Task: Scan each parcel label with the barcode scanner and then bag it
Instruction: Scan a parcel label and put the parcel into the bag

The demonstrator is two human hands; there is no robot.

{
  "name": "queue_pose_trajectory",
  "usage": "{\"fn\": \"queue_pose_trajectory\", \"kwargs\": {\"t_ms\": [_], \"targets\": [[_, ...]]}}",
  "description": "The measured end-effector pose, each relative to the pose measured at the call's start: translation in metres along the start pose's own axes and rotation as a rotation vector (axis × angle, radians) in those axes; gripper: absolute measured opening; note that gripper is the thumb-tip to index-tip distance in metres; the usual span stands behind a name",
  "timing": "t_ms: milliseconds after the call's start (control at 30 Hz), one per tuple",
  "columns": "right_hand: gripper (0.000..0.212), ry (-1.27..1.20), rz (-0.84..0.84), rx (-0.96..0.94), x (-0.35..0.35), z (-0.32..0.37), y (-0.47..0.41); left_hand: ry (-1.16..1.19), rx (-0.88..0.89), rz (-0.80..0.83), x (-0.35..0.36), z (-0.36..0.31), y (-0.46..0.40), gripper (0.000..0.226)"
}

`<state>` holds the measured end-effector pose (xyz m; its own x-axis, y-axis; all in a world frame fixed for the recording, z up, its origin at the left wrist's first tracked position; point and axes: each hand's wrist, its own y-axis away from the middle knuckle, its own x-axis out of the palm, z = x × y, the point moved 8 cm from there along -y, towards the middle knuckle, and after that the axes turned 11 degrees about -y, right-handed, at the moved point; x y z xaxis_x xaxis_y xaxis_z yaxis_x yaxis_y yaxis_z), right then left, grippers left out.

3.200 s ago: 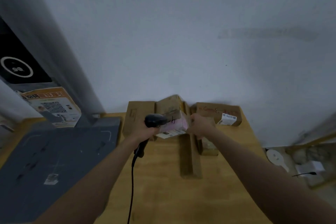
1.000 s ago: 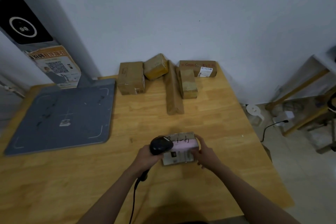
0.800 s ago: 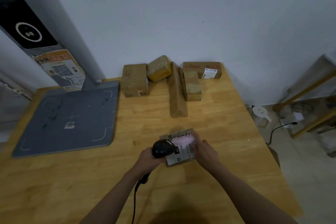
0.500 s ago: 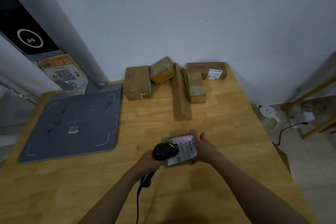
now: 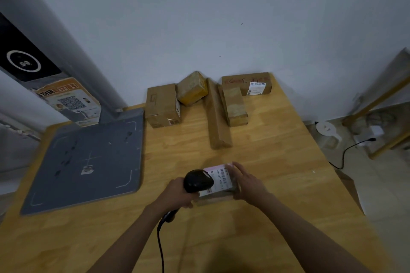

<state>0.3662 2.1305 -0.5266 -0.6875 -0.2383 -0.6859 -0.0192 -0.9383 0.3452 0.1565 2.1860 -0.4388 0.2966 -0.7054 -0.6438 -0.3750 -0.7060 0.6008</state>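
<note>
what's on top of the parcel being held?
A white label with a barcode and a pinkish glow faces up on the parcel. The black scanner in the left hand covers its left part; the right hand grips the right side.

arms: bare — no sleeves | left grip (image 5: 177,193), right grip (image 5: 248,182): ungloved

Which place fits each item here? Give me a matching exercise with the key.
Things:
1. black handheld barcode scanner
2. small cardboard parcel with a white label
3. long narrow brown cardboard box
4. flat grey scanning pad

Places:
A. on the wooden table's left side
B. gripped in the left hand
C. lying lengthwise among the boxes near the wall
D. held by the right hand

Pairs: 1-B, 2-D, 3-C, 4-A
</note>
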Motion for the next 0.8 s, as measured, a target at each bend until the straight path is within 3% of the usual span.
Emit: {"fn": "queue_pose_trajectory", "kwargs": {"t_ms": [233,333,433,800], "targets": [[0.1,0.02,0.079,-0.067,0.023,-0.002,0.033,-0.406,0.232,0.029,0.005,-0.022,0.016,0.006],[0.098,0.046,0.089,-0.061,0.026,-0.002,0.044,-0.541,0.296,0.064,0.018,-0.032,0.026,0.018],[0.099,0.064,0.097,-0.053,0.029,-0.002,0.053,-0.562,0.321,0.067,0.027,-0.04,0.033,0.008],[0.094,0.034,0.066,-0.06,0.035,-0.002,0.066,-0.372,0.278,0.058,0.032,-0.035,0.042,0.009]]}}
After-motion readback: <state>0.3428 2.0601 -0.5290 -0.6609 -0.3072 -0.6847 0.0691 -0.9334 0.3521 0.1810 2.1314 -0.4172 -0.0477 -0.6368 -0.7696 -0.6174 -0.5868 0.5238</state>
